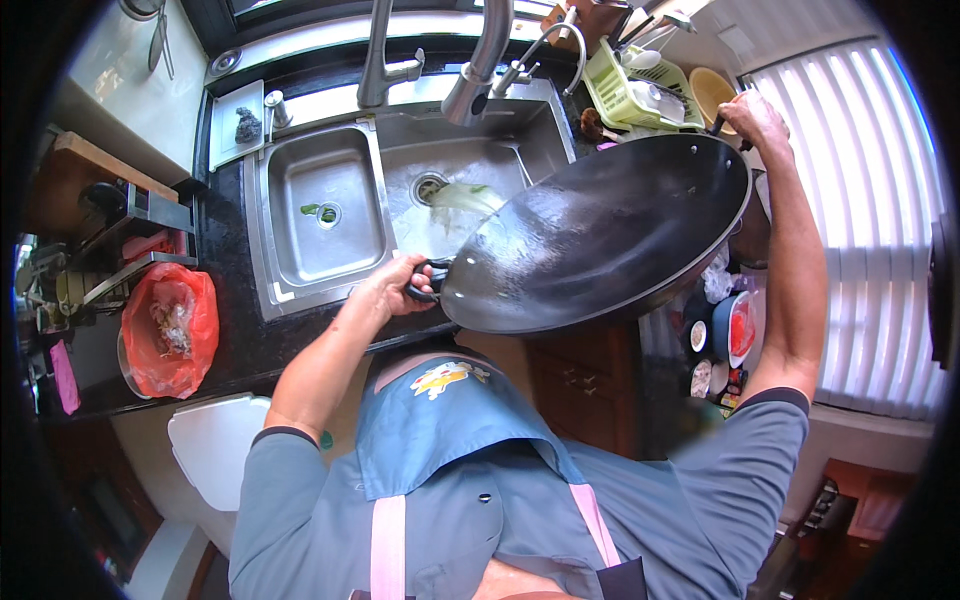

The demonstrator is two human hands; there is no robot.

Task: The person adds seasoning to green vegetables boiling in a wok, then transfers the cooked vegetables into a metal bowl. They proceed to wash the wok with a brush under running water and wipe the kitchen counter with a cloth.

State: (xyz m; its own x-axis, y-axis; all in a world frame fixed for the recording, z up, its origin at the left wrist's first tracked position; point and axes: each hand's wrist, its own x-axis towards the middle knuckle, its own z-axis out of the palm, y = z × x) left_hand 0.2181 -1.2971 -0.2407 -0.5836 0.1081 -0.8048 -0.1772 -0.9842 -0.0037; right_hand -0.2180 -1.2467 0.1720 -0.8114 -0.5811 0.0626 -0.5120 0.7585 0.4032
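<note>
A large dark wok (600,232) is tilted over the right basin of a double steel sink (382,195). Its left side dips toward the basin, and its right side is raised. My left hand (405,285) grips the black loop handle at the low side, near the sink's front edge. Up at the raised rim, my right hand (754,124) holds the opposite handle. Cloudy liquid (469,199) runs across the basin floor to the drain (429,187). Green leaf scraps (319,212) lie around the left basin's drain.
Faucets (480,82) overhang the sink's back. A pale green dish rack (637,90) stands behind the wok, beside a yellow basin (711,94). At left are a red plastic bag (169,330) and a white tray (238,124) with a scouring pad (247,126). Several bowls (724,330) sit at right.
</note>
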